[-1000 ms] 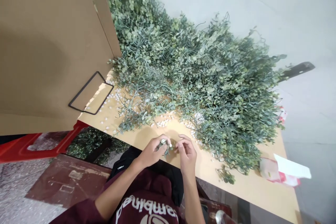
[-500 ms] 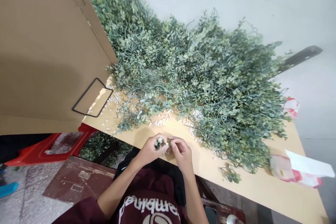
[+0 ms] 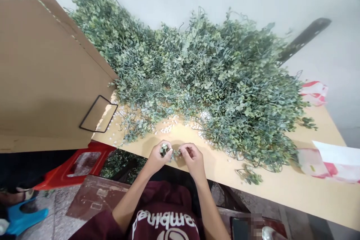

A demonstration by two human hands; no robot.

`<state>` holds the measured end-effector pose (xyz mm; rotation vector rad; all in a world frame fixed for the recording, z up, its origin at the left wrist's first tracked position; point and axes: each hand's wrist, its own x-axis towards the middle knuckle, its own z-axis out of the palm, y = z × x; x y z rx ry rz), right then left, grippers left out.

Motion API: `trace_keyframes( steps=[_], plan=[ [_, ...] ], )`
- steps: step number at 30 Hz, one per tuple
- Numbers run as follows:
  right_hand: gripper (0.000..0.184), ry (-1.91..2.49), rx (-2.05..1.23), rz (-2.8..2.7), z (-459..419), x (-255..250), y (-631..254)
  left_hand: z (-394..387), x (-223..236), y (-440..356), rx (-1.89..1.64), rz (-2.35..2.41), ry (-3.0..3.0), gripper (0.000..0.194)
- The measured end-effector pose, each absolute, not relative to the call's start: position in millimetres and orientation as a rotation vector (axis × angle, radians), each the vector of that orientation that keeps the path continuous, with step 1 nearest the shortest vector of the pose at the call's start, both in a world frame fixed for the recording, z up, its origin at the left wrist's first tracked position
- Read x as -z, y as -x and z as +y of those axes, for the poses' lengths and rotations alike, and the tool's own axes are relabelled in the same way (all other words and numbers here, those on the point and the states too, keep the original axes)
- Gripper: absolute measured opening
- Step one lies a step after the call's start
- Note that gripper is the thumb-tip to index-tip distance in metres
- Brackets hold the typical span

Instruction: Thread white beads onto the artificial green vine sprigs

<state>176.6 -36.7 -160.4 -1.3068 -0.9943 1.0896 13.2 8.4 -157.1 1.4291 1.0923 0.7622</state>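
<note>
Both hands meet at the near edge of a tan table (image 3: 281, 191). My left hand (image 3: 157, 156) is closed round a small green leafy sprig (image 3: 164, 150) with a pale tip. My right hand (image 3: 192, 158) pinches the sprig's other end (image 3: 176, 153) with curled fingers. A big heap of artificial green foliage (image 3: 202, 86) lies just beyond the hands. Small white beads (image 3: 167, 129) are scattered on the table between the heap and my hands.
A large cardboard box (image 3: 47, 82) with a black-outlined handle hole stands at the left. A red stool (image 3: 70, 168) sits under it. Red-and-white plastic bags (image 3: 323, 157) lie at the right. A loose sprig (image 3: 249, 175) lies near the front edge. A white wall is behind.
The view has swung left and tilted, so box and heap sit differently in frame. Both hands stay together on the sprig, drifting slightly left along the table edge.
</note>
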Motion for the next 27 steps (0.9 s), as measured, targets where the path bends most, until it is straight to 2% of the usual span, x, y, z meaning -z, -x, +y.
trace_keyframes(
  steps=[6,11,16,27],
  plan=[
    [0.019,1.274,-1.102,-0.950,-37,162,-178,6,151,-17,-0.709,1.075,-1.514,0.021],
    [0.017,1.319,-1.000,-0.902,-39,161,-180,4,142,-27,-0.653,1.075,-1.771,0.039],
    [0.016,1.277,-1.003,-0.870,-41,160,-181,3,146,-29,-0.669,1.068,-1.684,0.020],
    [0.024,1.117,-1.322,-0.877,-42,160,-194,0,139,-30,-0.687,0.953,-1.684,0.023]
  ],
)
